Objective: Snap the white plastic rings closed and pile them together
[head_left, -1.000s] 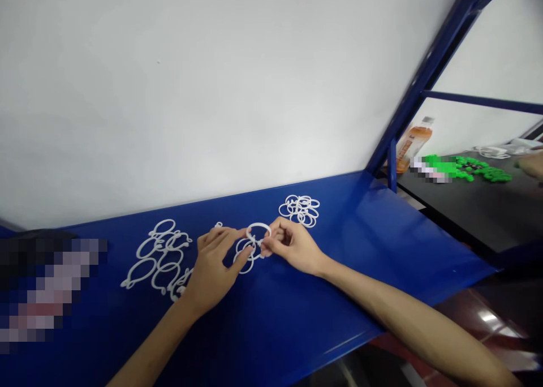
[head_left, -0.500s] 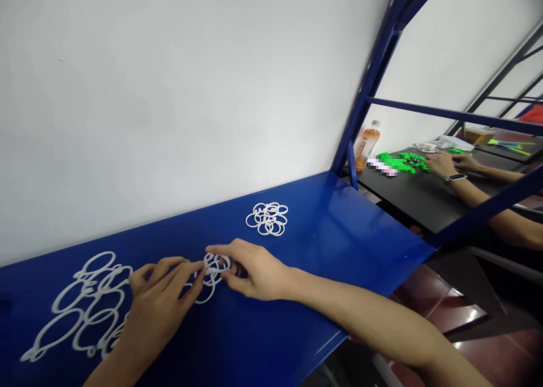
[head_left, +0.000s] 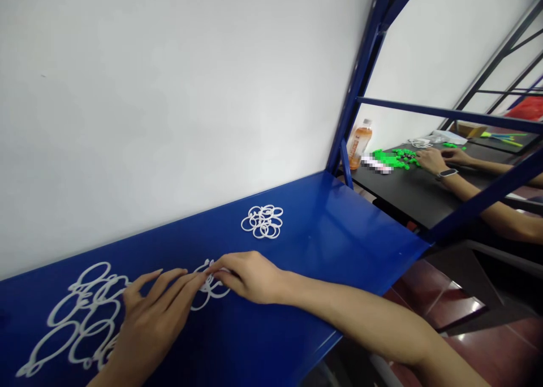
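Several white plastic rings with small knobs, which look like curtain rings, lie in three groups on a blue tabletop (head_left: 314, 262). Both my hands meet over the middle group of rings (head_left: 201, 301). My right hand (head_left: 250, 276) pinches a ring there between thumb and index finger. From the left, my left hand (head_left: 159, 302) brings its fingertips together on the same ring, mostly hidden behind the fingers. A larger spread of rings (head_left: 57, 342) lies left of my left hand, partly covered by it. Beyond my right hand is a compact ring cluster (head_left: 263, 222).
A white wall (head_left: 190, 93) rises behind the tabletop. A blue metal frame (head_left: 358, 87) stands at its right end. Past it, another person's hands (head_left: 432, 159) handle green pieces (head_left: 392, 159) on a black table (head_left: 394, 189), near a drink bottle (head_left: 360, 143).
The ring my hands held slightly raised has come down onto the middle group. My right fingertips have closed in towards my left ones. The view has shifted slightly.
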Tool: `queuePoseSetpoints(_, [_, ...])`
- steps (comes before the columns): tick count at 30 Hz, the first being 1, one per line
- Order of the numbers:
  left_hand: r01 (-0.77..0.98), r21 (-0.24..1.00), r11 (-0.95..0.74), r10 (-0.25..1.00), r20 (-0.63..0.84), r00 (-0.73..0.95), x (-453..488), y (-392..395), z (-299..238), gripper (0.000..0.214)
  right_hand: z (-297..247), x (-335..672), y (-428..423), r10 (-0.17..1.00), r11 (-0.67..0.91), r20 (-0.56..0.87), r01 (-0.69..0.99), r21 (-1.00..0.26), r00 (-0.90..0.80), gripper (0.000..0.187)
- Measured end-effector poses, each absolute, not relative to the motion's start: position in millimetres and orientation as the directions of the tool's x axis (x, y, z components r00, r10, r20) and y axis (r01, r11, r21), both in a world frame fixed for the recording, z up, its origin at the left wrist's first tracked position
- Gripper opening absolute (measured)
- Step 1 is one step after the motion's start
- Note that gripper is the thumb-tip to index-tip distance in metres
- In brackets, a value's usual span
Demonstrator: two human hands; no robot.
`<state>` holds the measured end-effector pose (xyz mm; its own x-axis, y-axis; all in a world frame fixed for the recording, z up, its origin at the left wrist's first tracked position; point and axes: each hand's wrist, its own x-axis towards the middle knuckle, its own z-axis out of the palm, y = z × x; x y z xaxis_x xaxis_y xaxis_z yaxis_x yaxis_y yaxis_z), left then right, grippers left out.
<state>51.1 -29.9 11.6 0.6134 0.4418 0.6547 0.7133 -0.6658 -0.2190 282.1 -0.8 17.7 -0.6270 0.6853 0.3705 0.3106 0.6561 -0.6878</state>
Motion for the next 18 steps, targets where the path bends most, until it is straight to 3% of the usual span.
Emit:
queuePoseSetpoints(5, [0.685,-0.017,-0.729,0.504,0.664,0.553,54.4,-28.1,11.9,0.023,14.5,281.8,0.8,0.768,0.559,0.335,0.318,-0.765,-0.546,0.021])
queuePoseSetpoints(18, [0.693,0.093,-0.715,0.535,0.711,0.456,62.6,-33.0,7.9,0.017,16.0,285.6,-1.7,0.602,0.652,0.367,0.172,-0.739,-0.709,0.013])
